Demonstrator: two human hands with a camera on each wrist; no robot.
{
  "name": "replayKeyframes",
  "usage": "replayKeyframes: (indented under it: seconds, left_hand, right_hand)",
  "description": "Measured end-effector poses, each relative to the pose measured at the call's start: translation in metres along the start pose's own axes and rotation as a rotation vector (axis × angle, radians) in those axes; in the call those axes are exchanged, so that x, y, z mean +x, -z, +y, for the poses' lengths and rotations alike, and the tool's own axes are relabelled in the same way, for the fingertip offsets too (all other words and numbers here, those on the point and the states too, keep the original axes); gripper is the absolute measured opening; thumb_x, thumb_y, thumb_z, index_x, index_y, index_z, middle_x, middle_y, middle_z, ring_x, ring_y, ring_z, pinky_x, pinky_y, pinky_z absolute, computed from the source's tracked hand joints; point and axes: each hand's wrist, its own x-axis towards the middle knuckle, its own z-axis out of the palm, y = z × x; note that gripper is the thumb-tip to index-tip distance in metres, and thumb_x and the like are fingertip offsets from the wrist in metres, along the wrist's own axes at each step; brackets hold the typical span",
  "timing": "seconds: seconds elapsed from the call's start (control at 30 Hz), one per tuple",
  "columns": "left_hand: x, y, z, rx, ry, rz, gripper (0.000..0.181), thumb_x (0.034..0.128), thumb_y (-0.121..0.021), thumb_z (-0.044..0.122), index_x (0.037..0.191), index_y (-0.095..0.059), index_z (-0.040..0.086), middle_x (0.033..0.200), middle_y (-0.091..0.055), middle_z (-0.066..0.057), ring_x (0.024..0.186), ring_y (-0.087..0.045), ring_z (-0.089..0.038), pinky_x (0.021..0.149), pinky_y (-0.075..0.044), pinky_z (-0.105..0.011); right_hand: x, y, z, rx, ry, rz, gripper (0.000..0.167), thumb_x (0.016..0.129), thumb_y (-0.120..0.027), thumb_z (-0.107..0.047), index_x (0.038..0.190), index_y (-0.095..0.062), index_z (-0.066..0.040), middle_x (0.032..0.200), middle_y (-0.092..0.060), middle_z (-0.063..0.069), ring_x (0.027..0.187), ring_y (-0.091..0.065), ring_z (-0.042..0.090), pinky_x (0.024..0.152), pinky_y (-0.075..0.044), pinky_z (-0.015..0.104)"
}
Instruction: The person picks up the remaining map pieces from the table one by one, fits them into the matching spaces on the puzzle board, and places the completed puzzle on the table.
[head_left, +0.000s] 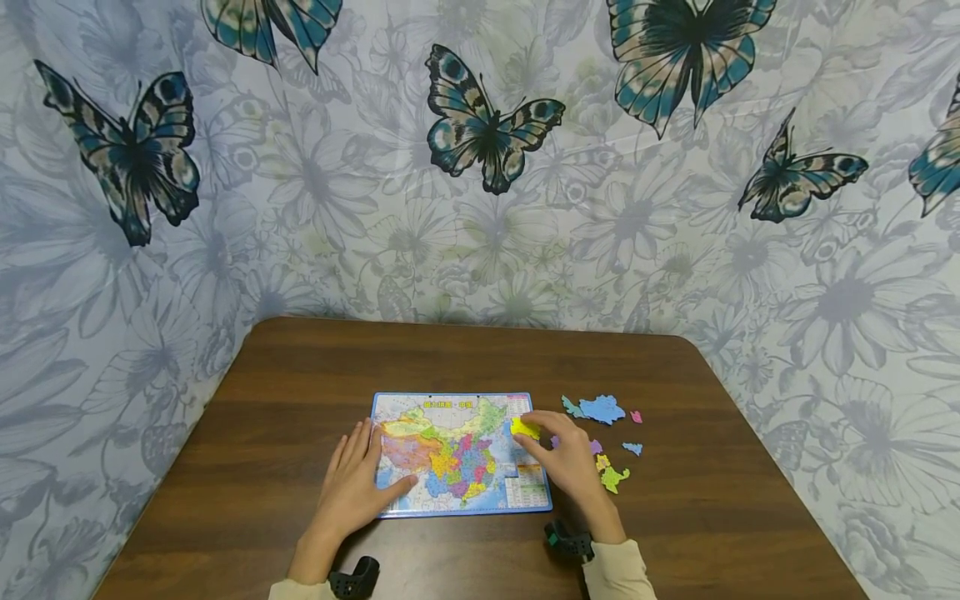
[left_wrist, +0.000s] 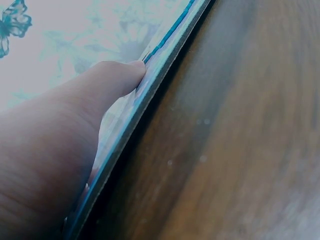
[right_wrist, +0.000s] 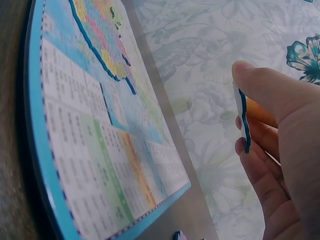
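A map board [head_left: 480, 496] with a blue rim and many coloured regions lies flat on the table. The left hand [head_left: 357, 487] rests on its left edge, fingers straight and thumb spread over the lower left; in the left wrist view the thumb [left_wrist: 120, 80] touches the board's surface near the edge. Above the board's right edge, the right hand [head_left: 567, 458] pinches a yellow piece [head_left: 524, 428] between thumb and fingers. The right wrist view shows that thin piece [right_wrist: 244, 117] edge-on, raised off the board, in the right hand [right_wrist: 280, 115].
Loose pieces lie right of the board: a large blue one [head_left: 602, 409], a teal one [head_left: 573, 407], a small pink one [head_left: 636, 417], a small blue one [head_left: 633, 448], a yellow-green one [head_left: 614, 478] and purple ones partly behind the right hand. A butterfly-patterned backdrop [head_left: 495, 250] stands behind the brown table [head_left: 315, 358].
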Motion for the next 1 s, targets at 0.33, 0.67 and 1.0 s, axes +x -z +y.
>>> replayKeyframes:
  seconds: [0.33, 0.67, 1.0]
  left_hand:
    - [-0.001, -0.003, 0.001, -0.001, -0.011, 0.005, 0.109, 0.0855, -0.07, 0.068, 0.154, -0.037, -0.011, 0.166, -0.025, -0.028, 0.156, -0.02, -0.043, 0.126, -0.012, -0.058]
    - [0.0, -0.001, 0.001, 0.005, -0.004, 0.002, 0.11, 0.0851, -0.07, 0.067, 0.154, -0.035, -0.011, 0.167, -0.023, -0.028, 0.156, -0.02, -0.044, 0.126, -0.011, -0.059]
    - [0.001, 0.0, 0.0, 0.011, 0.003, -0.007, 0.11, 0.0853, -0.069, 0.068, 0.153, -0.036, -0.011, 0.167, -0.023, -0.028, 0.156, -0.019, -0.044, 0.126, -0.011, -0.059]
  right_hand:
    - [-0.001, -0.003, -0.002, -0.017, 0.051, 0.014, 0.03, 0.083, -0.088, -0.021, 0.111, -0.079, -0.015, 0.112, -0.077, -0.002, 0.108, -0.071, 0.021, 0.091, -0.06, 0.045]
    - [0.004, -0.007, -0.004, -0.003, 0.092, 0.018, 0.028, 0.083, -0.088, -0.02, 0.11, -0.08, -0.015, 0.108, -0.079, -0.003, 0.103, -0.072, 0.018, 0.088, -0.061, 0.041]
    - [0.006, -0.011, -0.008, 0.028, 0.104, 0.006, 0.028, 0.085, -0.086, -0.023, 0.11, -0.08, -0.015, 0.109, -0.079, -0.002, 0.1, -0.072, 0.018, 0.08, -0.061, 0.042]
